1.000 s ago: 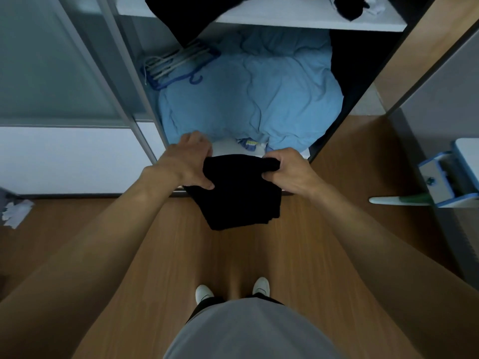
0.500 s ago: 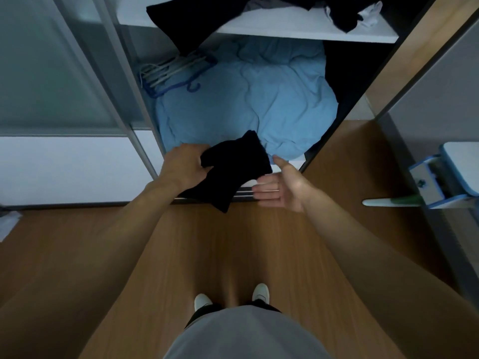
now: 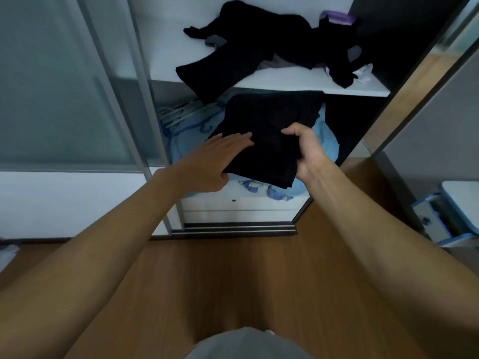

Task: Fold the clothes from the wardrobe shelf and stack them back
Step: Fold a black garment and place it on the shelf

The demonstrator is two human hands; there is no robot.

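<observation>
A folded black garment (image 3: 269,130) is held flat in the air just below the white wardrobe shelf (image 3: 298,82). My right hand (image 3: 305,151) grips its near right edge, thumb on top and fingers underneath. My left hand (image 3: 217,161) lies flat with fingers straight on its left part, thumb under the edge. On the shelf lies an unfolded heap of black clothes (image 3: 264,47) with grey and white pieces mixed in; one black leg hangs over the shelf's front edge.
Under the shelf sit a blue quilt (image 3: 324,141) and a bundle of hangers (image 3: 181,115) at the left. A frosted sliding door (image 3: 64,86) stands to the left. A blue and white drawer unit (image 3: 445,211) is at the right, on the wood floor (image 3: 233,281).
The black garment has gone from dangling at the left hand to lying flat and folded between both hands, raised toward the shelf. My right hand closed on it; the view tilted up.
</observation>
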